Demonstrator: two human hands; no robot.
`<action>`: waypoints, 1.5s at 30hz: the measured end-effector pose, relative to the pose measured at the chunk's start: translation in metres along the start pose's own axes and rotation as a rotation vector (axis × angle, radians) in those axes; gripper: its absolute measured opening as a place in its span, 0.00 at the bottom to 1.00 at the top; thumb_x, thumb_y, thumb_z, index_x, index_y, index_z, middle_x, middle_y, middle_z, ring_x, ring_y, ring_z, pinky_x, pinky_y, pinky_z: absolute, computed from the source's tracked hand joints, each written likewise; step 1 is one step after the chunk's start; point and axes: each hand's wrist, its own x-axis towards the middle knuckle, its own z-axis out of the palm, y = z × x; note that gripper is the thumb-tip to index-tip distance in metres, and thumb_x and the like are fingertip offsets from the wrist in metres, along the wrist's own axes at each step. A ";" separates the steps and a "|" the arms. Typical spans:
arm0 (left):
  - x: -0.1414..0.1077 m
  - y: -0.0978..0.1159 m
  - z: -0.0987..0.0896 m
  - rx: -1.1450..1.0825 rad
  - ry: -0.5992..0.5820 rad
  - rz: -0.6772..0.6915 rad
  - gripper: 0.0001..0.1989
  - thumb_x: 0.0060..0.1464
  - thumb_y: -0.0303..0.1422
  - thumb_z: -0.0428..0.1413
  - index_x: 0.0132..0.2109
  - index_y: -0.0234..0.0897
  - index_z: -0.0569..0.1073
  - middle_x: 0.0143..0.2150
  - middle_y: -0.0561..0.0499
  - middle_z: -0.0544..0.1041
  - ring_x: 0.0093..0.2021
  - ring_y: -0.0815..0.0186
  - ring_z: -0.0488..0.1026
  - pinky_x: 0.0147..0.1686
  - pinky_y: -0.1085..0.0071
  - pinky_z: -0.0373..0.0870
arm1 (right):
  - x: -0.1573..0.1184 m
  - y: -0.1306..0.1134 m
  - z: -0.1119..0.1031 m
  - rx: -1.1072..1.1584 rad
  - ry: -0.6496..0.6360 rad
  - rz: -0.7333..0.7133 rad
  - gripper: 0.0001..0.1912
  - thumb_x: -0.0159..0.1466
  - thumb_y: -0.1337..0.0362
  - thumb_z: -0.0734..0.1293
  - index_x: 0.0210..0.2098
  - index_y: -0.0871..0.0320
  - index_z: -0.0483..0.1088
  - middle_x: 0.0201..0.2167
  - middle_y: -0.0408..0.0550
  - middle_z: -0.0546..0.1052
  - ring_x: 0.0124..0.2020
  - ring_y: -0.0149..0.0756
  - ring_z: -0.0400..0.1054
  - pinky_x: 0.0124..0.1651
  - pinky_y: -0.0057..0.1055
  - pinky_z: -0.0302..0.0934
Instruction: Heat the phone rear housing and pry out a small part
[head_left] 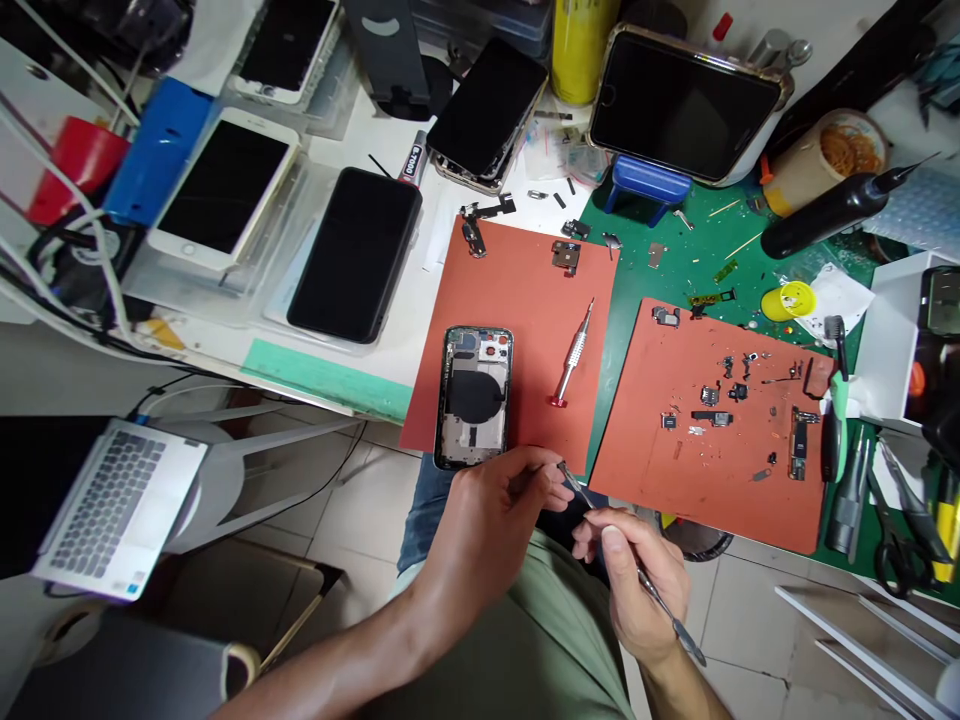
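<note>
Right hand (646,585) is pinching a slim silver metal tool (659,597), lower centre of frame. Left hand (491,510) has fingertips bunched near its tip, can't tell around what from here.

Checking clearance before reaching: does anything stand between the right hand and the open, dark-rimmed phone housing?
Yes: the left hand stands between the right hand and the housing, by its lower right corner.

Green-and-white workbench (631,255) with 2 orange mats (525,300) and black scissors (889,541)
</note>
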 end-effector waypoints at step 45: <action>0.000 -0.004 0.008 -0.285 -0.013 -0.070 0.09 0.63 0.38 0.64 0.44 0.37 0.84 0.34 0.50 0.87 0.36 0.63 0.86 0.42 0.69 0.85 | 0.000 0.007 -0.002 -0.014 0.020 -0.086 0.17 0.74 0.75 0.64 0.54 0.52 0.80 0.34 0.44 0.82 0.32 0.34 0.76 0.37 0.33 0.73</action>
